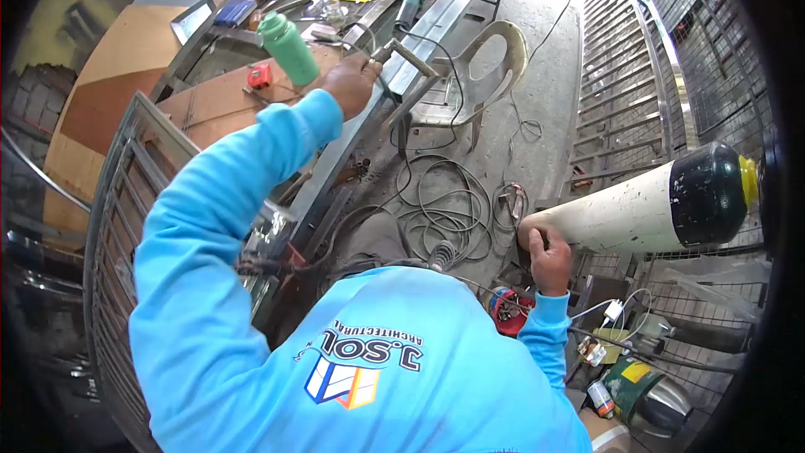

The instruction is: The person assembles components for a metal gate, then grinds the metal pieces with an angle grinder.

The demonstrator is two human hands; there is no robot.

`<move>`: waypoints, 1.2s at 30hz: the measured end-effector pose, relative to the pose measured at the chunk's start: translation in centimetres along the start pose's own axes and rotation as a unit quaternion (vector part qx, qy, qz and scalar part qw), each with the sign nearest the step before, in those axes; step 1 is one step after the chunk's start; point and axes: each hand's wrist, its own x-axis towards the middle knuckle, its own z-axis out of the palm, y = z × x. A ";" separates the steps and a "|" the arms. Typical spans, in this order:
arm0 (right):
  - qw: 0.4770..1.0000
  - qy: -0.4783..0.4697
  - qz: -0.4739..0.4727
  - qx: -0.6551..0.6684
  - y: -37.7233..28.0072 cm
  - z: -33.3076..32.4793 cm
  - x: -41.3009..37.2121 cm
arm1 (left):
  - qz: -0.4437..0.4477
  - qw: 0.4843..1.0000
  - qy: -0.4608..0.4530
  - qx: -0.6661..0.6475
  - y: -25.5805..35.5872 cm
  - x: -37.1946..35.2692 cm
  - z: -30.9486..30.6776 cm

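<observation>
My left hand [352, 84] is closed at the workbench's edge, beside a green bottle [289, 49]. Its curled fingers meet the dark end of a tool with a pale handle [414, 59]; what exactly they grip is unclear. Lower right, my right hand [550, 263] is held by the rounded end of a large white and black cylinder [629, 208]. Thumb and forefinger are apart there, with nothing visible between them. Both arms wear light blue sleeves.
A red tape measure [259, 76] lies on the brown board [201, 113]. Beyond the metal beam [335, 147] stands a plastic chair [503, 59]. Coiled cables [453, 210] cover part of the floor. Barred metal frames [625, 75] line the right; another [117, 201] is at left.
</observation>
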 end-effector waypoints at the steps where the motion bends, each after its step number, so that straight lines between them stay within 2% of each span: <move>1: 0.999 0.023 0.031 -0.010 0.9 -0.4 0.1 | -0.024 0.999 -0.022 0.012 -0.2 2.3 1.9; 2: 0.995 0.011 0.101 0.005 1.5 -0.7 0.2 | -0.057 0.998 -0.031 -0.015 -0.6 4.6 4.1; 3: 0.996 0.026 0.084 -0.008 2.9 -0.6 0.1 | -0.091 0.994 -0.039 -0.044 -1.1 6.6 6.4; 5: 0.997 0.052 0.047 -0.038 5.9 0.5 0.4 | -0.146 0.988 0.009 -0.048 -2.2 10.2 11.6; 8: 0.985 -0.006 0.165 -0.044 4.4 0.2 2.8 | -0.231 0.971 0.042 -0.042 -6.2 16.0 19.3; 9: 0.986 -0.005 0.158 -0.048 4.1 0.3 4.2 | -0.259 0.964 0.049 -0.043 -7.4 17.7 21.1; 11: 0.989 0.003 0.138 -0.057 3.9 0.6 7.6 | -0.209 0.971 -0.055 0.102 -10.6 21.8 23.8; 13: 0.983 -0.004 0.164 -0.083 2.9 1.0 11.7 | -0.245 0.962 -0.087 0.089 -13.6 24.5 26.4; 14: 0.983 -0.005 0.158 -0.095 2.0 1.4 14.2 | -0.311 0.948 -0.065 0.007 -15.3 25.4 27.7; 15: 0.982 -0.009 0.153 -0.108 1.3 1.8 16.7 | -0.332 0.941 -0.060 -0.030 -15.4 25.5 27.8; 16: 0.989 0.007 0.065 -0.134 1.9 2.8 19.4 | -0.353 0.932 -0.053 -0.067 -15.6 25.7 28.0; 18: 0.992 -0.051 0.069 -0.091 0.1 4.7 25.4 | -0.307 0.948 -0.066 -0.055 -11.9 24.9 23.4; 19: 0.990 -0.071 0.037 -0.115 -1.4 5.7 28.3 | -0.201 0.972 -0.112 0.053 -13.9 25.8 24.8; 21: 0.987 -0.095 -0.031 -0.129 -3.8 8.2 33.7 | -0.321 0.946 -0.035 -0.018 -12.4 26.2 23.9; 22: 0.985 -0.099 -0.067 -0.122 -4.8 9.5 36.3 | -0.307 0.951 -0.041 -0.004 -12.4 26.1 23.6; 24: 0.984 -0.144 -0.080 -0.074 -7.7 11.9 41.0 | -0.278 0.959 -0.046 0.025 -12.5 26.4 23.1; 27: 0.965 -0.196 -0.164 -0.058 -8.9 16.7 48.2 | -0.246 0.958 -0.092 0.116 -12.0 26.5 21.8; 28: 0.955 -0.224 -0.187 -0.051 -8.9 18.5 50.8 | -0.264 0.953 -0.119 0.084 -12.5 26.4 22.2; 30: 0.941 -0.278 -0.193 -0.012 -8.4 23.0 55.9 | -0.315 0.941 -0.103 0.072 -11.1 25.8 21.1; 32: 0.932 -0.286 -0.222 -0.029 -8.7 27.4 60.4 | -0.354 0.928 -0.091 0.070 -10.5 25.5 20.6; 33: 0.926 -0.352 -0.130 -0.031 -10.7 28.5 61.9 | -0.361 0.927 -0.072 0.074 -10.3 25.1 20.9; 35: 0.922 -0.381 -0.039 0.056 -10.6 33.4 65.5 | -0.372 0.924 -0.034 0.085 -10.0 24.4 21.4; 36: 0.922 -0.382 -0.035 0.058 -10.1 36.1 67.3 | -0.348 0.932 -0.020 0.098 -9.7 24.0 21.3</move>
